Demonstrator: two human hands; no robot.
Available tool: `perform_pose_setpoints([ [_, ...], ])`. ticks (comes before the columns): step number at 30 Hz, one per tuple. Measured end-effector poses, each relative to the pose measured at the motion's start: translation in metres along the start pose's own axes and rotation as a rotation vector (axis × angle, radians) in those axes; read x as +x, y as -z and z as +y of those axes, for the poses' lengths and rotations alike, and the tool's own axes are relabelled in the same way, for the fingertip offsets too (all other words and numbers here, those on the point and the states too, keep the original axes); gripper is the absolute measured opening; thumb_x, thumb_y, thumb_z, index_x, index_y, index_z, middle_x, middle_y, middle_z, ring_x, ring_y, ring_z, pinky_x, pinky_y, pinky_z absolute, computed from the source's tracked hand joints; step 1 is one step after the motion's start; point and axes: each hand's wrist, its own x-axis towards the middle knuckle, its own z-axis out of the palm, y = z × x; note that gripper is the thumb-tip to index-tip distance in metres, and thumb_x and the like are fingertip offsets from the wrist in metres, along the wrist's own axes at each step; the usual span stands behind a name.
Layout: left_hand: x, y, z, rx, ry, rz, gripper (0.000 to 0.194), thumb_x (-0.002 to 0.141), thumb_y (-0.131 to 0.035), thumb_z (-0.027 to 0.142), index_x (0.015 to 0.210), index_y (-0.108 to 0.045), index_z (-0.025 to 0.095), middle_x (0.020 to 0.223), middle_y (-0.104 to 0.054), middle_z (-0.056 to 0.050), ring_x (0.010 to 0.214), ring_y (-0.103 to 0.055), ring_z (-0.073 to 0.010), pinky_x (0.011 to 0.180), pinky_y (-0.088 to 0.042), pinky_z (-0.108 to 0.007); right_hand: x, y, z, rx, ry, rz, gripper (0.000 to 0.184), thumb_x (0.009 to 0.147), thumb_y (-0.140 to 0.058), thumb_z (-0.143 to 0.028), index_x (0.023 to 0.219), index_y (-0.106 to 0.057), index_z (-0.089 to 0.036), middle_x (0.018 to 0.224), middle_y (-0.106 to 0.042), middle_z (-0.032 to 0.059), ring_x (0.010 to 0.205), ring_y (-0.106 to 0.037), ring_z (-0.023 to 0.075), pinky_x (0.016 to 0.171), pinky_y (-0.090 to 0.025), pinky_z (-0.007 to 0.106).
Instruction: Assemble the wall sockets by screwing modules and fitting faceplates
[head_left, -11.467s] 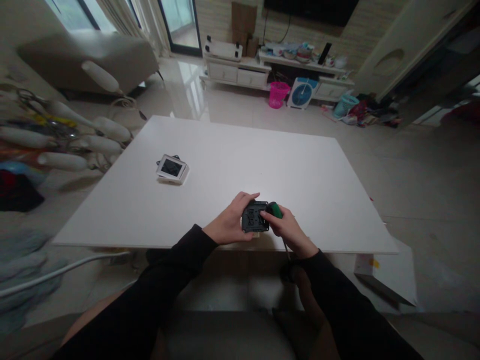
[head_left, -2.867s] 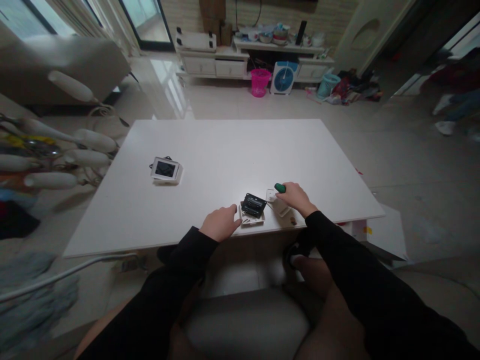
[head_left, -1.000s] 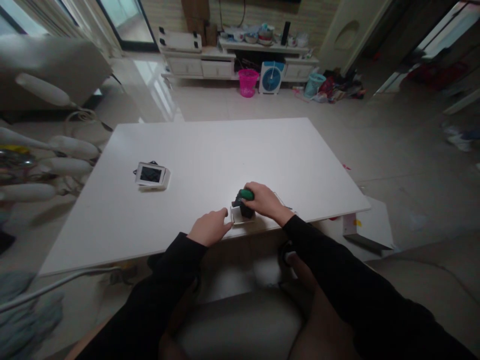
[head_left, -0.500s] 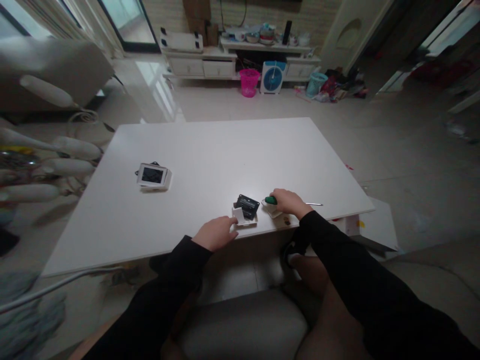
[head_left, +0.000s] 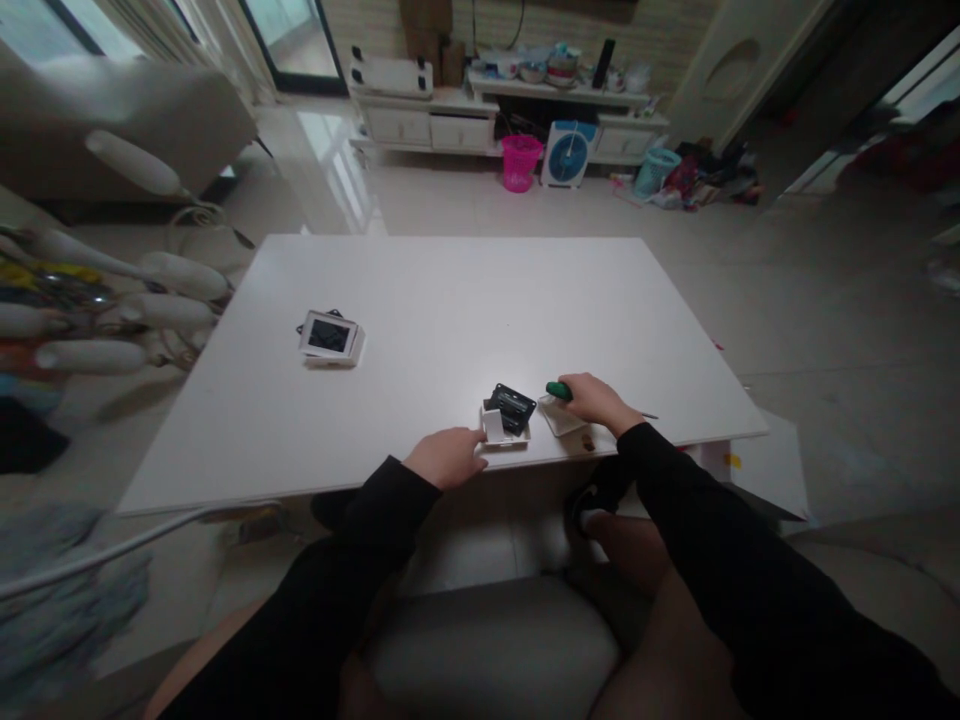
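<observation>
1. Your right hand [head_left: 598, 402] grips the green screwdriver [head_left: 558, 390]; your left hand [head_left: 448, 457], fingers parted, meets the white case [head_left: 511, 442].
2. The desk [head_left: 450, 310] carries the white case by its near edge.
3. The black part [head_left: 514, 405] lies askew over it.

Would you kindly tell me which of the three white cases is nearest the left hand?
The white case under the black part; the dark-screened case lies farther left, and the third case is beside the right hand.
</observation>
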Motion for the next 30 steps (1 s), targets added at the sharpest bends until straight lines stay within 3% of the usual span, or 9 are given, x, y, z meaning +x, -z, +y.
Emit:
perform_pose_setpoints([
  [2,0.0,0.0,-0.001,-0.004,0.008,0.001,0.044,0.094,-0.059,0.036,0.134,-0.066,0.021,0.129,-0.074,-0.017,0.119,-0.07,-0.0349,0.098,-0.055,-0.046,-0.004,0.014,-0.003,0.077,-0.005,0.108,0.016,0.09,-0.058,-0.03,0.097,-0.069,-0.02,0.095,-0.073,0.0083,0.082,-0.06,0.0193,0.068,-0.036,0.028],
  [4,0.0,0.0,-0.002,-0.008,0.013,0.008,0.044,0.094,-0.059,0.036,0.134,-0.066,0.021,0.13,-0.073,-0.018,0.12,-0.07,-0.0352,0.098,-0.055,-0.046,-0.011,0.027,-0.009,0.296,0.025,0.281,0.011,0.084,-0.061,-0.029,0.087,-0.066,-0.019,0.082,-0.067,0.0031,0.075,-0.055,0.0172,0.067,-0.035,0.028],
  [6,0.0,0.001,-0.002,-0.006,0.01,0.012,0.043,0.094,-0.06,0.036,0.134,-0.065,0.02,0.13,-0.073,-0.019,0.12,-0.07,-0.0353,0.098,-0.055,-0.046,-0.02,0.036,-0.017,0.478,0.073,0.369,0.01,0.077,-0.064,-0.029,0.076,-0.061,-0.02,0.071,-0.058,-0.0015,0.07,-0.049,0.0152,0.065,-0.034,0.028],
  [8,0.0,0.001,-0.001,0.0,0.011,0.01,0.043,0.094,-0.059,0.036,0.133,-0.065,0.02,0.129,-0.073,-0.018,0.12,-0.07,-0.0352,0.097,-0.055,-0.046,-0.03,0.038,-0.027,0.596,0.107,0.342,0.014,0.075,-0.066,-0.031,0.072,-0.058,-0.02,0.067,-0.052,-0.0037,0.068,-0.046,0.014,0.064,-0.032,0.028],
  [10,0.0,0.002,0.0,0.007,0.012,0.003,0.041,0.095,-0.059,0.035,0.132,-0.066,0.02,0.127,-0.074,-0.018,0.118,-0.071,-0.035,0.097,-0.055,-0.045,-0.037,0.034,-0.037,0.656,0.154,0.232,0.018,0.076,-0.066,-0.033,0.069,-0.056,-0.02,0.065,-0.049,-0.0047,0.066,-0.045,0.0128,0.062,-0.03,0.027],
  [14,0.002,0.0,0.002,0.018,0.021,-0.005,0.039,0.095,-0.059,0.035,0.131,-0.065,0.02,0.126,-0.074,-0.017,0.119,-0.071,-0.034,0.097,-0.055,-0.044,-0.04,0.02,-0.052,0.627,0.208,0.058,0.024,0.08,-0.069,-0.038,0.068,-0.058,-0.02,0.061,-0.051,-0.0053,0.064,-0.046,0.0124,0.062,-0.03,0.027],
  [20,0.002,0.001,0.003,0.012,0.047,-0.024,0.039,0.095,-0.06,0.035,0.131,-0.061,0.019,0.127,-0.074,-0.017,0.12,-0.07,-0.0324,0.099,-0.053,-0.042,-0.034,0.009,-0.061,0.574,0.247,0.096,0.018,0.083,-0.072,-0.035,0.077,-0.067,-0.018,0.078,-0.066,0.0005,0.075,-0.057,0.015,0.069,-0.035,0.026],
  [25,0.002,0.002,0.003,0.029,0.046,-0.034,0.038,0.096,-0.058,0.036,0.131,-0.06,0.019,0.128,-0.074,-0.017,0.122,-0.069,-0.0326,0.099,-0.053,-0.042,-0.034,0.008,-0.062,0.492,0.241,0.05,0.01,0.083,-0.067,-0.023,0.074,-0.066,-0.019,0.069,-0.064,-0.0011,0.069,-0.056,0.0145,0.066,-0.032,0.026],
  [30,0.002,0.0,0.003,0.04,0.033,-0.034,0.037,0.096,-0.058,0.036,0.129,-0.061,0.017,0.129,-0.073,-0.018,0.122,-0.069,-0.0336,0.098,-0.054,-0.043,-0.032,0.002,-0.061,0.342,0.218,0.036,0.009,0.082,-0.065,-0.021,0.086,-0.073,-0.02,0.082,-0.074,0.0047,0.074,-0.06,0.0175,0.066,-0.032,0.027],
])
